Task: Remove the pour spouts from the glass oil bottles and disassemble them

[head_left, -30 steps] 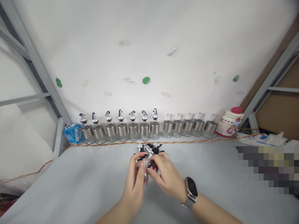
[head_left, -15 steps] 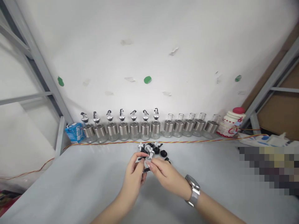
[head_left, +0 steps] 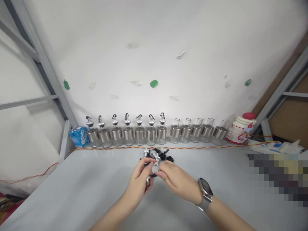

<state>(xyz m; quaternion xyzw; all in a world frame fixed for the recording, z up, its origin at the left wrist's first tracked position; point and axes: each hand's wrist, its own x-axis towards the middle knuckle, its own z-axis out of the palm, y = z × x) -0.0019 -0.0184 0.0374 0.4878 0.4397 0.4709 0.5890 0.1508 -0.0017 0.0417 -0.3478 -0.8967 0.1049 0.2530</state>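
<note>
My left hand [head_left: 137, 181] is curled around a silver pour spout [head_left: 148, 180], which its fingers partly cover. A black lever cap [head_left: 153, 175] sticks out from the spout toward my right hand [head_left: 176, 181]. The thumb and fingers of my right hand pinch at the tip of that cap. Just beyond the fingertips lies a small pile of silver spouts [head_left: 157, 157] and black stoppers [head_left: 169, 159]. Part of the pile is hidden behind my hands.
Along the wall stands a row of glass bottles with steel sleeves. Those on the left carry spouts [head_left: 139, 120]; those on the right have bare necks [head_left: 187, 122]. A blue carton [head_left: 80, 137], a white-and-red jar [head_left: 240, 128] and a twisted wire [head_left: 125, 148] are there too.
My right hand has shifted slightly right, its fingers now at the black cap's end. More of the silver spout shows in my left hand. The view has moved a little.
</note>
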